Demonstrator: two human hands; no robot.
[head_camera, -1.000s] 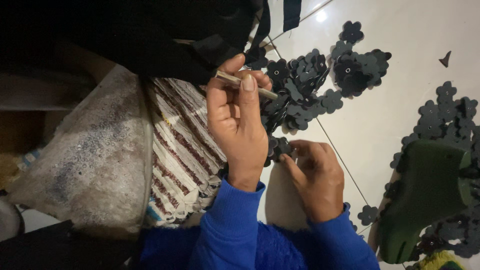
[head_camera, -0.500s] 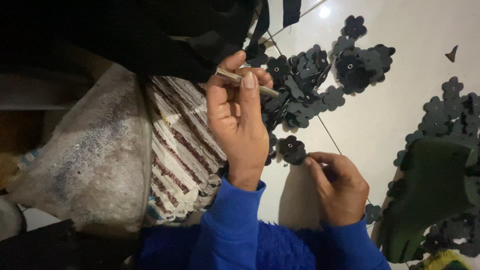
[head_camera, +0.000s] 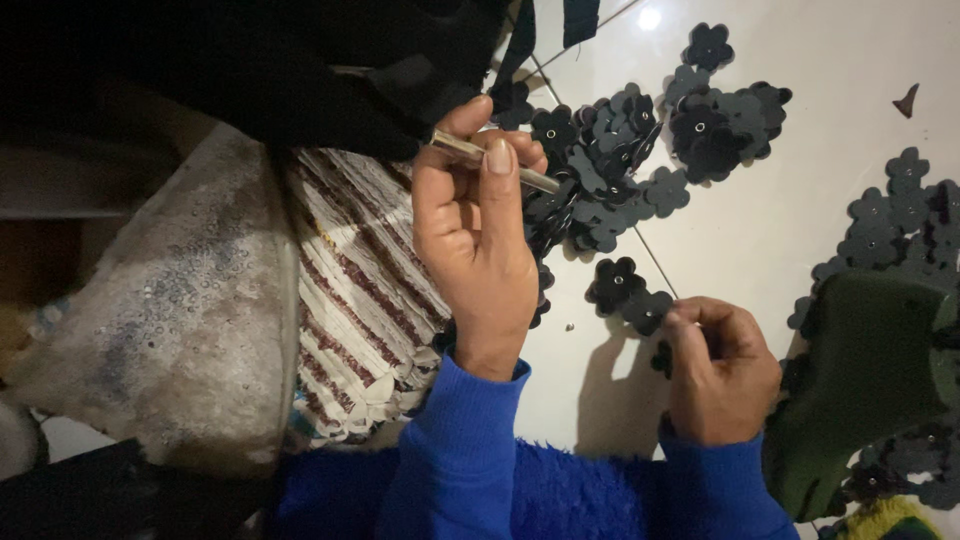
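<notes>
Left hand (head_camera: 475, 240) clamped on a slim metal tool (head_camera: 492, 162) over the heap of dark flower-shaped cutouts (head_camera: 610, 150); right hand (head_camera: 722, 368) pinches one cutout (head_camera: 648, 310) on the white floor (head_camera: 800, 200); many cutouts apparently remain unhandled.

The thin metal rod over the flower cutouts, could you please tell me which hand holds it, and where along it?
The left hand pinches the thin metal rod near its middle, between thumb and fingers; both ends stick out.
</notes>
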